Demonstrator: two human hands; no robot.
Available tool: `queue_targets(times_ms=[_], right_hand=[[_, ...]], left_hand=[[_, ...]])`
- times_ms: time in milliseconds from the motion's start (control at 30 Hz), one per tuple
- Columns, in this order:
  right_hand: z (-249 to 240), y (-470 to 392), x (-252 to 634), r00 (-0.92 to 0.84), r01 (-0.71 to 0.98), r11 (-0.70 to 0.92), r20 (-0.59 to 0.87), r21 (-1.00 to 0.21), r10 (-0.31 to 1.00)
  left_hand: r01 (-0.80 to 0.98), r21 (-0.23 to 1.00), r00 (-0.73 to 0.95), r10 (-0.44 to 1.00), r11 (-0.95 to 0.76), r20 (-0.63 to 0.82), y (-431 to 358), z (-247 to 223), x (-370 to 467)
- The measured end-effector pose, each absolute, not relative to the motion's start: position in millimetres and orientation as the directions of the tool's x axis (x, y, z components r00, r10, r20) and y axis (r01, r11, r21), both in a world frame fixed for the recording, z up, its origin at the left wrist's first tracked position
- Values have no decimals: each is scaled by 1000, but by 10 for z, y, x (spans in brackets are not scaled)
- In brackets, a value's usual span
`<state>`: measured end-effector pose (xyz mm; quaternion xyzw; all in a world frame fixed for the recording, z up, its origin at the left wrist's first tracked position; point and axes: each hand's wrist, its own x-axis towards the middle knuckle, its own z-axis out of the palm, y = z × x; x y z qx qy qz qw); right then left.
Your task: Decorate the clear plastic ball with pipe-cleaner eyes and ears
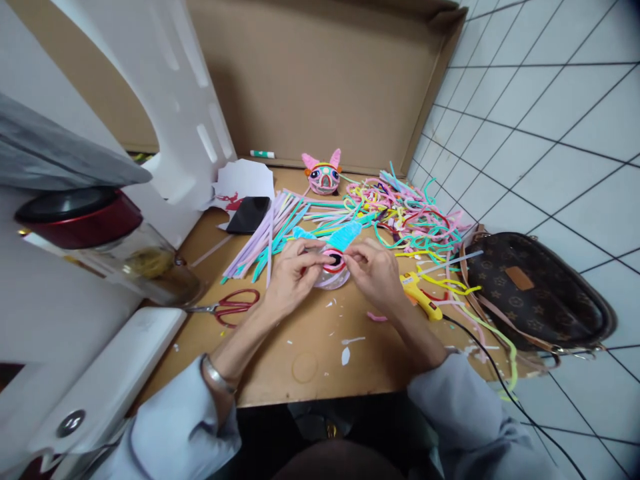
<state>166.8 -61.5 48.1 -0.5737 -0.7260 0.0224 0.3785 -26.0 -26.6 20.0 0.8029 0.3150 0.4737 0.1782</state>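
A small craft head (332, 279) with bright blue fuzzy ears and a pink, red and black ring lies at the middle of the brown table. My left hand (296, 272) pinches the ring's left side, a fingertip near its black centre. From the right, my right hand (371, 267) has its thumb and forefinger pressed together at the ring's edge. Behind them sits a pink-eared craft head (324, 175) with big eyes. A yellow glue gun (421, 297) lies beside my right forearm. Red-handled scissors (235, 307) rest left of my left wrist.
Pipe cleaners lie in a bundle (255, 243) at left and a tangled pile (415, 217) at right. A black phone (249, 215), a lidded jar (150, 260) and a brown bag (543, 287) flank them. A black cable (493, 363) trails off the right side.
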Motion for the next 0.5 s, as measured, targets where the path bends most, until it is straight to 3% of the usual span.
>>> queue_targets(times_ms=[233, 500], right_hand=[[510, -677, 1630, -104, 838, 365, 539, -404, 836], [485, -701, 1585, -160, 914, 337, 563, -227, 811]], left_hand=[[343, 583, 361, 677, -736, 642, -285, 220, -264], [350, 567, 365, 666, -746, 651, -297, 220, -260]])
